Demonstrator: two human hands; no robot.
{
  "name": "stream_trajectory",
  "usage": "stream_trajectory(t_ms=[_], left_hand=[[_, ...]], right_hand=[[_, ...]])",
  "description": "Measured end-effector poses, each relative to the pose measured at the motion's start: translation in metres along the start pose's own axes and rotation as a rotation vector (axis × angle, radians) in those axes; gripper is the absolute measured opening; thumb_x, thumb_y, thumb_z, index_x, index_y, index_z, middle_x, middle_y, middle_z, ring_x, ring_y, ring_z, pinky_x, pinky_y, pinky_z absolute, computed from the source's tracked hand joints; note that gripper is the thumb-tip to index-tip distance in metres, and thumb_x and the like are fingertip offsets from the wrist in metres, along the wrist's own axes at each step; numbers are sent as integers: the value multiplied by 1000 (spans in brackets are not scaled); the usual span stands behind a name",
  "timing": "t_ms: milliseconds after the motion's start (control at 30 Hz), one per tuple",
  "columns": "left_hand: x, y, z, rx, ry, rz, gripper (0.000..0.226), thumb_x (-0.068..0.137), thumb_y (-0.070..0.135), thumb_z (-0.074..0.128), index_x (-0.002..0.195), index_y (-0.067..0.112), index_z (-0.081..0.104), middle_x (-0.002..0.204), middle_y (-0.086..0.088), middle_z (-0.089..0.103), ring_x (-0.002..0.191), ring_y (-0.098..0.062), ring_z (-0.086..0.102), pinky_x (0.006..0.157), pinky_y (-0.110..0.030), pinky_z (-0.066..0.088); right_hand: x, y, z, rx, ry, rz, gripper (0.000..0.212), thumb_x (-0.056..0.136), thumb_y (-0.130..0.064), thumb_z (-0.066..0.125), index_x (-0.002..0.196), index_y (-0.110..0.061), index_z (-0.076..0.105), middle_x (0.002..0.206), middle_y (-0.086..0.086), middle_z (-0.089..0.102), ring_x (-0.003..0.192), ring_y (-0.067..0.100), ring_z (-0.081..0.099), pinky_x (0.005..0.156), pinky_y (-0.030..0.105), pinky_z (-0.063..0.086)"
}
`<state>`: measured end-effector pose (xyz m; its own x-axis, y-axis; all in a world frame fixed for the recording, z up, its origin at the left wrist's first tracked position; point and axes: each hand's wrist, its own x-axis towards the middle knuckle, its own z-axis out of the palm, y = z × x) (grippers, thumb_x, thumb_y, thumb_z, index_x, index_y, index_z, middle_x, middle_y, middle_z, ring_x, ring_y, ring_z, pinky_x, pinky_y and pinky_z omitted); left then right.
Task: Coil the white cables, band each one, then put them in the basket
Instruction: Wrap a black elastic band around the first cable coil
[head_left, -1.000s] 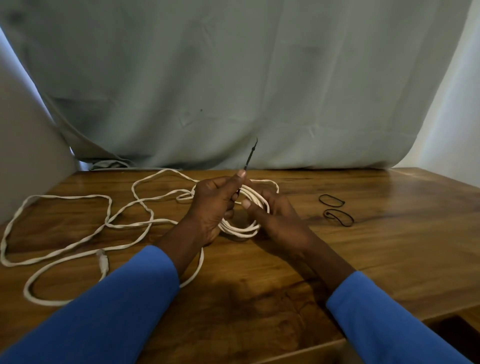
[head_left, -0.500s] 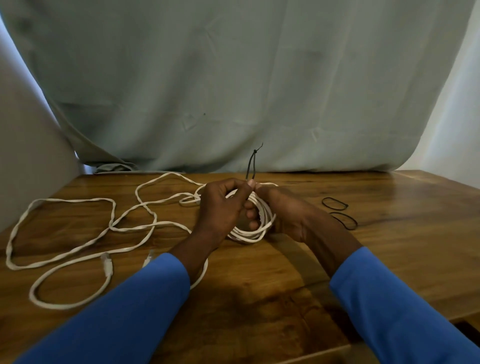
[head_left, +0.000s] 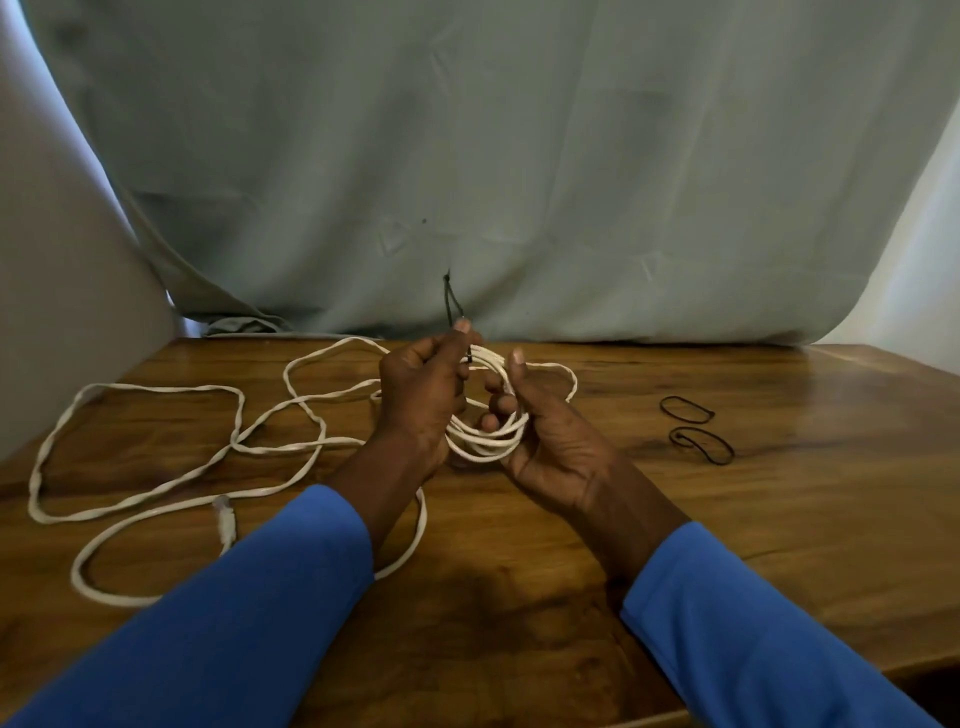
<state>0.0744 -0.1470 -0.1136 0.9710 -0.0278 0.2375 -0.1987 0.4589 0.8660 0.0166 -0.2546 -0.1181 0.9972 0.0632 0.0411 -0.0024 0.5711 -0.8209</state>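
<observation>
Coiled cable (head_left: 483, 449) sits gripped in right hand (head_left: 550, 441), left hand (head_left: 421, 395) pinching black band (head_left: 453, 301).

The coil (head_left: 488, 441) sits mid-tabletop (head_left: 779, 519), between the left grip (head_left: 423, 400) on its left and the right grip (head_left: 545, 441) on its right, whose fingers curl through it. Over the coil's far edge a band (head_left: 451, 301) rises, pinched by the left grip. The loose cable (head_left: 156, 499) sprawls on the tabletop left of the coil, its plug (head_left: 224, 519) at the near left. A spare band (head_left: 687, 408) lies to the right, well apart from the coil, with a second spare band (head_left: 701, 445) just in front of it. A hanging cloth (head_left: 519, 156) stands behind the tabletop
</observation>
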Motion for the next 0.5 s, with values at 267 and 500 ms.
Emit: stream_trajectory(t_ms=[267, 500], left_hand=[[-10, -6, 6, 166, -4, 113, 27, 100, 29, 66, 74, 21, 70, 57, 4, 56, 45, -7, 43, 44, -22, 37], [-6, 0, -2, 209, -165, 44, 31, 103, 23, 60, 78, 14, 76, 70, -6, 72, 59, -13, 65, 58, -25, 54]], right_hand=[[9, -1, -6, 69, 158, -13, 52, 104, -49, 44, 64, -16, 51, 40, -7, 31, 32, 6, 26, 46, 24, 31], [15, -3, -17, -120, 346, -54, 56, 99, -49, 59, 52, -22, 45, 50, -2, 35, 37, 11, 31, 34, 18, 25]])
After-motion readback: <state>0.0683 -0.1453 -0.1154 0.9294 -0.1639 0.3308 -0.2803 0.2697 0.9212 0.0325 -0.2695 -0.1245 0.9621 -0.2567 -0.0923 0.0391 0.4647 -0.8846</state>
